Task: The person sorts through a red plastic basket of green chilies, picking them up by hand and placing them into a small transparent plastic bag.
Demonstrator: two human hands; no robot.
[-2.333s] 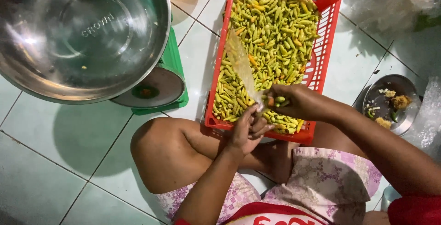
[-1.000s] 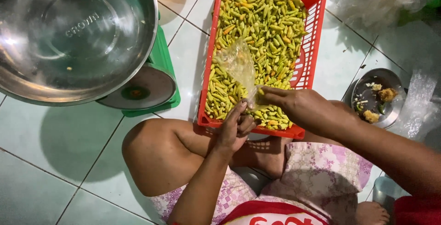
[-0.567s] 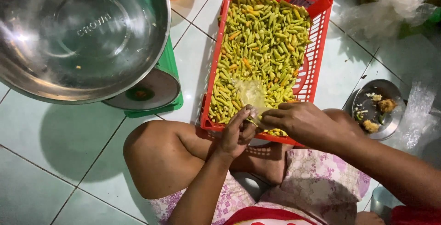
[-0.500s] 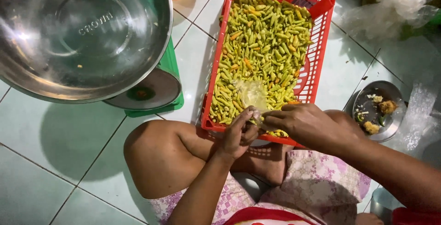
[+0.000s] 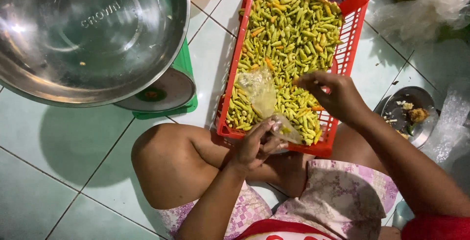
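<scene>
Left hand (image 5: 254, 144) pinches a clear plastic bag (image 5: 267, 100) at its lower end — the bag lies over the chillies (image 5: 289, 34) in the red basket (image 5: 350, 39). Right hand (image 5: 330, 95) hovers above the chillies, fingertips pressed together; what they pinch cannot be told. Steel bowl (image 5: 83, 34) at left.

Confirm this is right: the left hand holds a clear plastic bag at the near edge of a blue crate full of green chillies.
Not quite: the crate is red, not blue, as the head view shows. The rest stands: the left hand holds the clear plastic bag at its near edge, and green chillies fill it.
</scene>
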